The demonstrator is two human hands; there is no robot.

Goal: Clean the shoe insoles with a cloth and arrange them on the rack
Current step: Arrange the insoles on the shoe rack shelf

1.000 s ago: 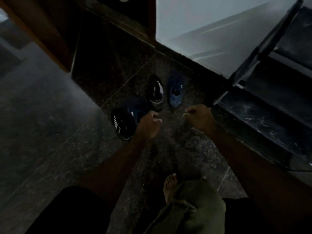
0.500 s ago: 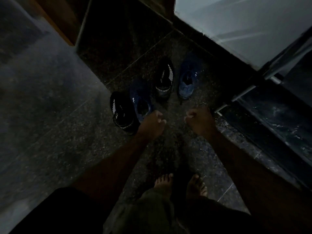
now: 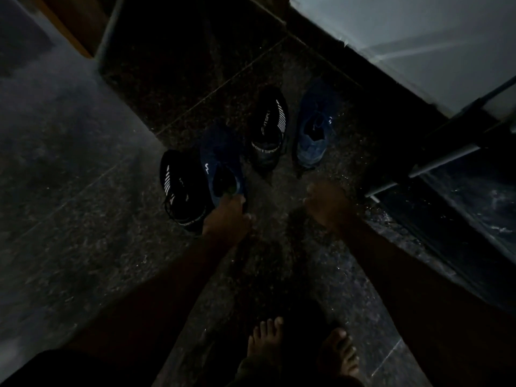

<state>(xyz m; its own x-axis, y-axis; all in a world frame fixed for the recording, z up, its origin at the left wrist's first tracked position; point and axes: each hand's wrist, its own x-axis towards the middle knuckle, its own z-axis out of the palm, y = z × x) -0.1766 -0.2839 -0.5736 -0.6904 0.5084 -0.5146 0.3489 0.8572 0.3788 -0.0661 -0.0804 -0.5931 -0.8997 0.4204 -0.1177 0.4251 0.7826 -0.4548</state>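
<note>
Since the earlier frames the left hand (image 3: 227, 216) has gone forward from the open floor to the heel of the near blue shoe (image 3: 222, 166); its fingers now reach the heel rim, but the picture is too dark to tell if they grip it. The right hand (image 3: 328, 203) stays in the middle of the frame as a closed fist and holds nothing.

Four shoes stand on the dark speckled floor (image 3: 83, 219), a little above the centre. At the left are a black shoe with white stripes (image 3: 180, 191) and the near blue shoe, touching side by side. Higher and to the right are a second black shoe (image 3: 269, 129) and a second blue shoe (image 3: 314, 129), just beside each other. The openings of the shoes are dark, so I cannot tell if insoles lie inside. The rack (image 3: 446, 152) is at the right edge, with a pale bar along its front. Two bare feet (image 3: 301, 347) are at the bottom centre.
</note>
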